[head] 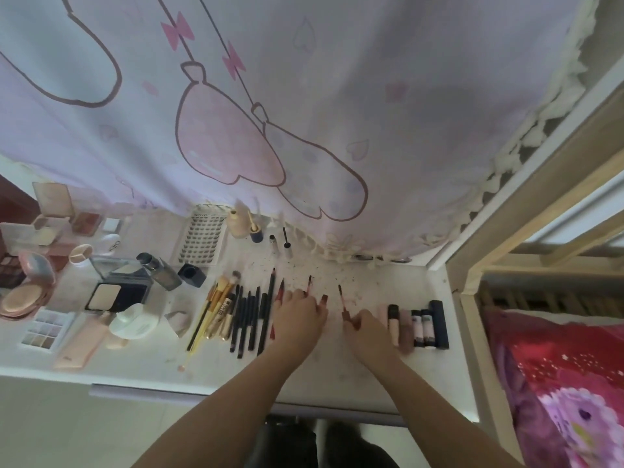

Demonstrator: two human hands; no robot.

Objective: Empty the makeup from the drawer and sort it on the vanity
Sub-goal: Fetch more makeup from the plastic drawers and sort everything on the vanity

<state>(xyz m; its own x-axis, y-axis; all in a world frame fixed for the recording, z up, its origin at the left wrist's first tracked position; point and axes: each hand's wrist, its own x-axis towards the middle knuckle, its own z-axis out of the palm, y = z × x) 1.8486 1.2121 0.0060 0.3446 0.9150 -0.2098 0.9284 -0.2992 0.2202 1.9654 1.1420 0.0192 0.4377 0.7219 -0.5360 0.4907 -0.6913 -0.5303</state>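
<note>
**Makeup mostly sorted, pencils in hand**

Makeup lies grouped across the desk point(337, 366): compacts point(27, 295) far left of the pencil row point(250, 319), tubes point(418, 324) right. Left hand point(299, 315) presses pencils flat; right hand point(363, 327) pinches a lip wand point(342, 300). Drawer unseen.

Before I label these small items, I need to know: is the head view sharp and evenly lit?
Head view: soft throughout, so the print on the tubes is unreadable; wide-angle bending curves the vanity edge and the wooden frame; light is flat and dim, without glare; both the left hand and the right hand look slightly smeared.
</note>
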